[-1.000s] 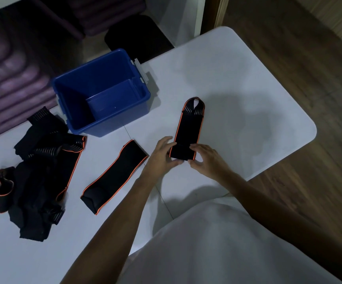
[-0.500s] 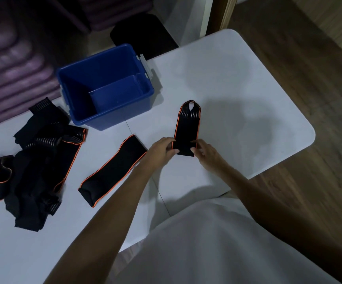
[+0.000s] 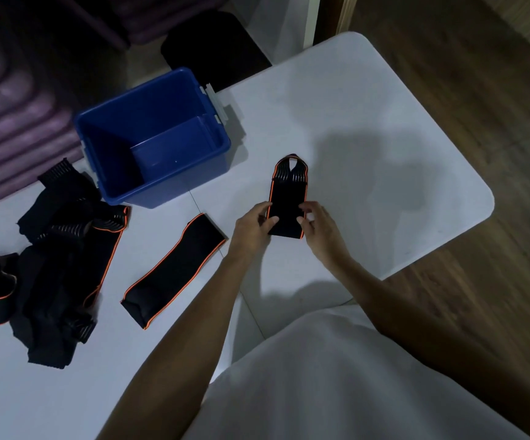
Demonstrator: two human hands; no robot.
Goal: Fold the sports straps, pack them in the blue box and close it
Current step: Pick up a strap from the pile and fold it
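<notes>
The task is in an early part, as I judge it. The blue box (image 3: 152, 138) stands open at about 11 o'clock on the white bench (image 3: 368, 115), and nothing lies inside it; I see no lid in the view. One folded strap (image 3: 174, 271) already lies flat at about 8 o'clock from the hands. A pile of loose straps (image 3: 50, 265) waits at 9 o'clock, at the left part of the bench, not yet folded. So one strap looks finished, one is in work, and several remain, and after that the packing and the closing are still to do.

The strap in work (image 3: 287, 198) lies near the middle of the bench, just at 4 o'clock from the box and apart from it. Its long axis runs almost from 6 o'clock to 12 o'clock, with a small lean. The ribbed end with the loop points to 12 o'clock, away from the person, and the plain end points to the person.

The left hand (image 3: 254, 225) pinches the near left edge of this strap with thumb and fingers. The right hand (image 3: 317, 227) has curled fingers at the near right edge, and it seems to pinch the strap too, but the picture is blurred there.
</notes>
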